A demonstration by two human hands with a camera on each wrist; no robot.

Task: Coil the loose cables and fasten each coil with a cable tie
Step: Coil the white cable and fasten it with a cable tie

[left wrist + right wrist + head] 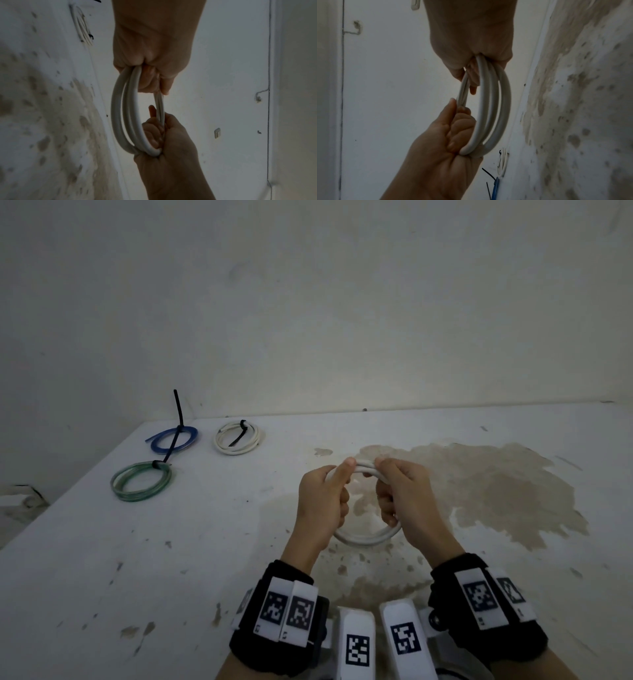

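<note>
A white cable coil [371,537] of about three loops is held upright above the table, between both hands. My left hand [325,494] grips its left side with fingers curled round the loops and the thumb laid along the top. My right hand [400,491] grips the right side the same way. In the left wrist view the left hand [150,56] clasps the coil [120,108] from above and the right hand [168,148] from below. The right wrist view shows the right hand [471,47] above and the left hand [445,142] below the coil [488,108]. I see no tie on this coil.
Three tied coils lie at the table's far left: a blue coil [174,440], a white coil [238,438] and a clear green coil [141,481], each with a black cable tie [178,412]. The white table [102,559] is stained brown on the right, with walls behind and left.
</note>
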